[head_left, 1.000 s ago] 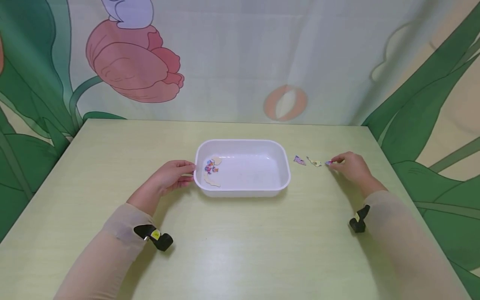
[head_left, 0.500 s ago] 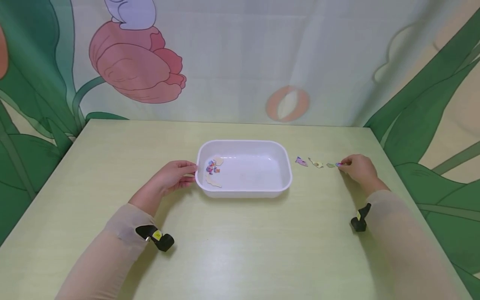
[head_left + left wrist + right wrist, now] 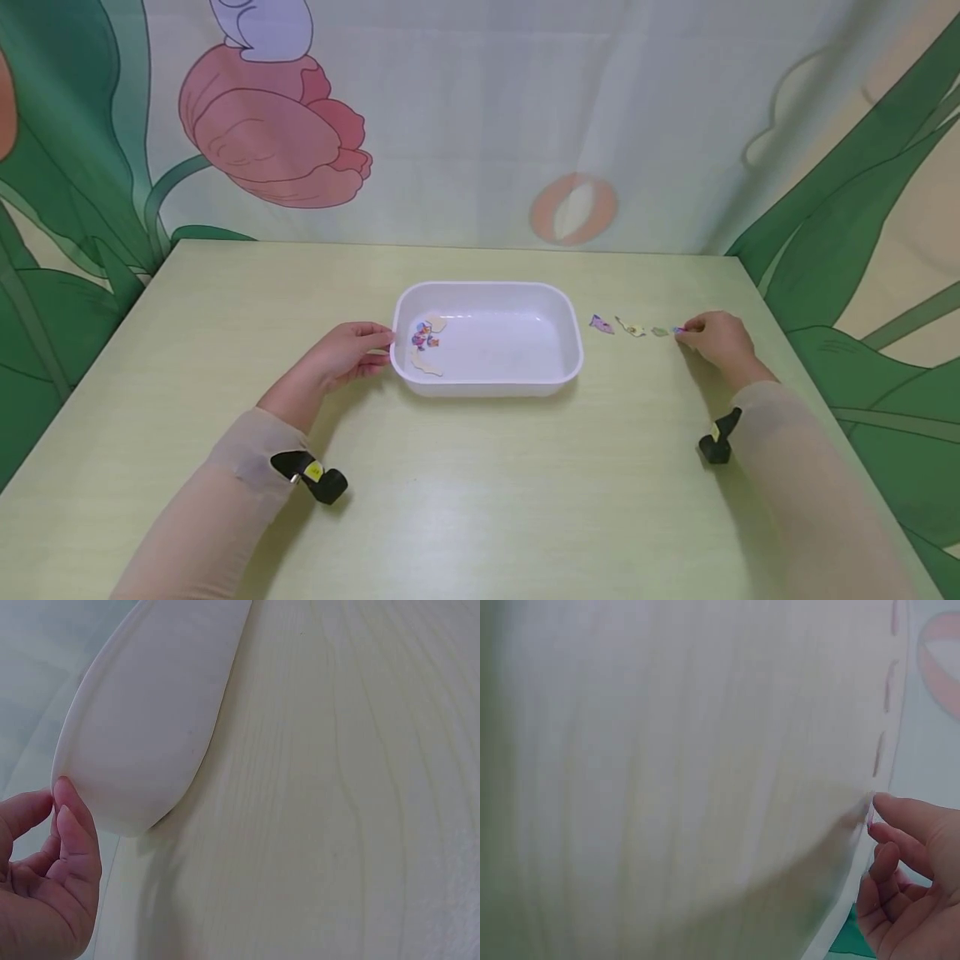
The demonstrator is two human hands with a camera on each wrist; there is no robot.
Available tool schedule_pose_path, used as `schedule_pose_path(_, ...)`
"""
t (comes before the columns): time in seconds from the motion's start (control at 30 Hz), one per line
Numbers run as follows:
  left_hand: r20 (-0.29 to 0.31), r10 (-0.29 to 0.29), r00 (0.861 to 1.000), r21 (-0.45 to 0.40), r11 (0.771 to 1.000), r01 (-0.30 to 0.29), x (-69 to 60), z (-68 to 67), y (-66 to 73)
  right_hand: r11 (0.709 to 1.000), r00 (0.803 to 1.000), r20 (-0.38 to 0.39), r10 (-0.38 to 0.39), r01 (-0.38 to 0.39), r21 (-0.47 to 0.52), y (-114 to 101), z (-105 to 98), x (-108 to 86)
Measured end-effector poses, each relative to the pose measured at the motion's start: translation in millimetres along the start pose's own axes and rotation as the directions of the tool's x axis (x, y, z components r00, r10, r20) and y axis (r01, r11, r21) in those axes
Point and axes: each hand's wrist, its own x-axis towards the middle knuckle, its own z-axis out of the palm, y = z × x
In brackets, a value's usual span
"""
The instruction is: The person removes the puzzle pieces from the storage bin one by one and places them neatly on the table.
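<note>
A white tray (image 3: 487, 389) stands on the table. My left hand (image 3: 352, 354) pinches its left rim between thumb and fingers; the left wrist view shows the fingertips on the tray's edge (image 3: 64, 769). To the tray's right lies a row of small flat pieces: a purple one (image 3: 602, 324), a yellowish one (image 3: 632, 327) and a green one (image 3: 660, 332). At the row's right end my right hand (image 3: 720, 342) pinches a small blue and purple flat piece (image 3: 678, 330) at the tabletop. Most of that piece is hidden by the fingertips.
Inside the tray, at its left end, sit several small colourful pieces (image 3: 424, 335) and a pale curved strip (image 3: 426, 363). A printed curtain (image 3: 465, 125) hangs behind the table (image 3: 480, 500). Each sleeve carries a black wrist camera (image 3: 326, 485).
My right hand has shifted a little to the right with the blue and purple piece, and the green piece now shows to its left. The left hand keeps its grip on the tray.
</note>
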Motion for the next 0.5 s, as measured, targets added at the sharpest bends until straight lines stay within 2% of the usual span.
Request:
schedule_pose_path(0.2, -0.003, -0.001, 1.000, 0.015, 1.000, 0.001, -1.8, -0.9, 0.5, 0.999, 1.000, -0.006, -0.026, 0.026, -0.024, -11, -2, -3.3)
schedule_pose_path(0.37, 0.002, 0.000, 1.000, 0.030, 1.000, 0.000, -3.3, -0.2, 1.6, 0.998, 1.000, -0.010, 0.000, -0.001, -0.064, -17, -4, -5.1)
schedule_pose_path(0.5, 0.001, 0.001, 1.000, 0.032, 0.999, -0.001, -3.7, 0.6, 2.6, 1.000, 0.999, -0.053, 0.000, 0.001, 0.011, -20, -6, -5.1)
